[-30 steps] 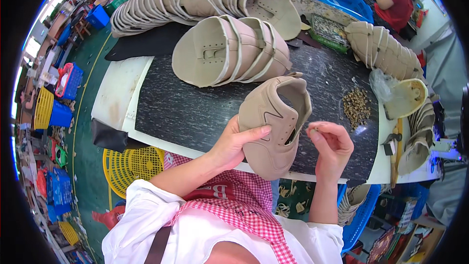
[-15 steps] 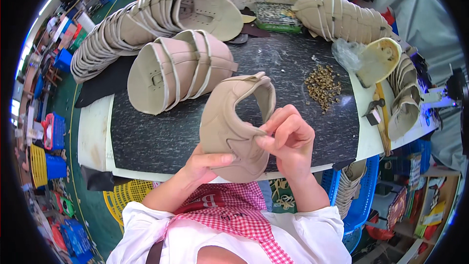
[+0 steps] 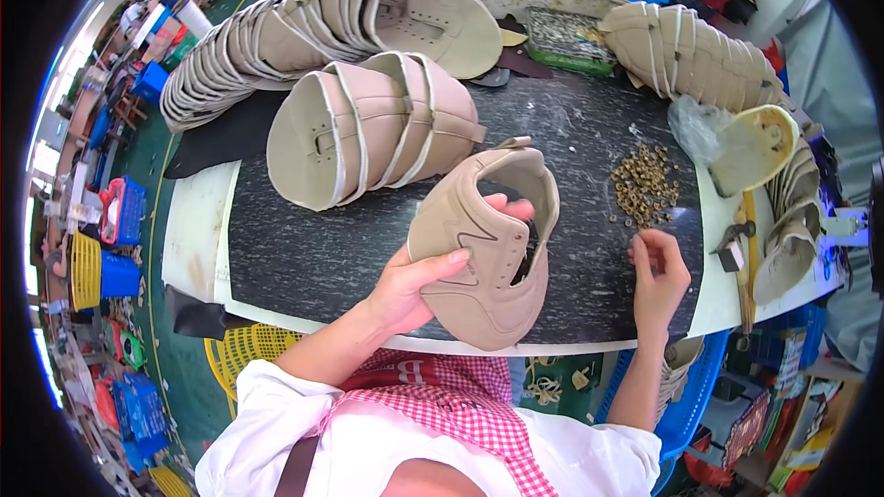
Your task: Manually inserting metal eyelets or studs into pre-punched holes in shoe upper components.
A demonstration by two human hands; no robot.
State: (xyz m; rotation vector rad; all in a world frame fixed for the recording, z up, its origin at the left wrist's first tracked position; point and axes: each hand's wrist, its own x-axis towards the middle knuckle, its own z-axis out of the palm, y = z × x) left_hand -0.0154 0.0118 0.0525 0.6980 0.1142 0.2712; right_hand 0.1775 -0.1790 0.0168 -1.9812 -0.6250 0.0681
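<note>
My left hand [image 3: 405, 287] grips a beige shoe upper [image 3: 493, 308] over the near edge of the table, thumb on its outer side and fingers inside the collar opening. A row of small holes runs beside its slit. To the right, my right hand [image 3: 661, 281] is down at the black work mat [image 3: 571, 129], just below a pile of small brass-coloured eyelets [image 3: 645, 189]. Its thumb and forefinger are pinched together, and whatever may lie between them is too small to tell. Nested beige uppers [image 3: 419, 129] lie just beyond my left hand.
A long stack of uppers [image 3: 276, 37] spans the back left, and another [image 3: 695, 55] the back right. A green tray [image 3: 575, 41] stands between them. On the right lie a clear plastic bag [image 3: 697, 127], a cream shoe-shaped piece [image 3: 755, 152] and a hammer [image 3: 748, 262].
My right hand has let go of the upper and moved right to the eyelets. My left hand has turned the upper, so its slit and holes now show. The whole view has shifted slightly.
</note>
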